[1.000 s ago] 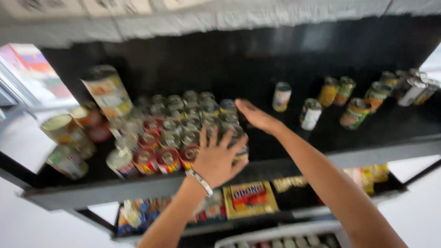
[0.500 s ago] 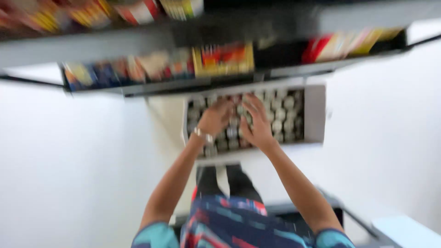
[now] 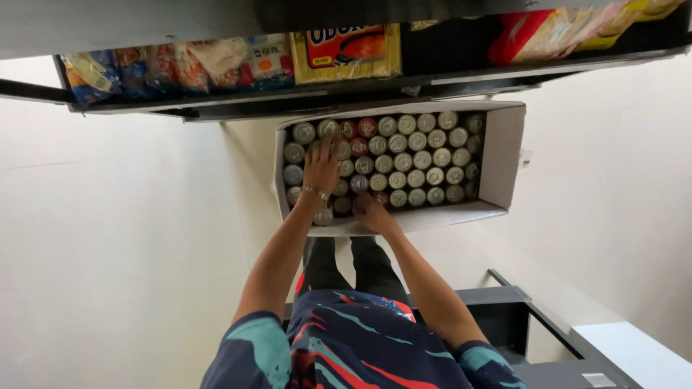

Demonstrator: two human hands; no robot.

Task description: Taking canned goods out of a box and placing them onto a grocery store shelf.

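A white cardboard box [image 3: 504, 155] stands on the pale floor below me, packed with several upright tin cans [image 3: 414, 162], mostly silver-topped with a few red ones. My left hand [image 3: 321, 167], a bracelet on its wrist, lies over the can tops in the box's left part, fingers pointing to the far side. My right hand [image 3: 371, 209] reaches into the near row of cans by the box's front wall, its fingers down among them. Whether either hand grips a can is not visible.
A dark metal shelf [image 3: 360, 90] runs above the box, holding a yellow noodle packet [image 3: 346, 50], bagged snacks [image 3: 166, 65] and red packets [image 3: 526, 32]. A grey metal frame [image 3: 519, 310] and a white surface [image 3: 634, 353] lie at lower right. My legs stand just before the box.
My view has swung down from the upper shelf of cans to the box on the floor. Both hands have gone from the shelf into the box and now rest on its cans.
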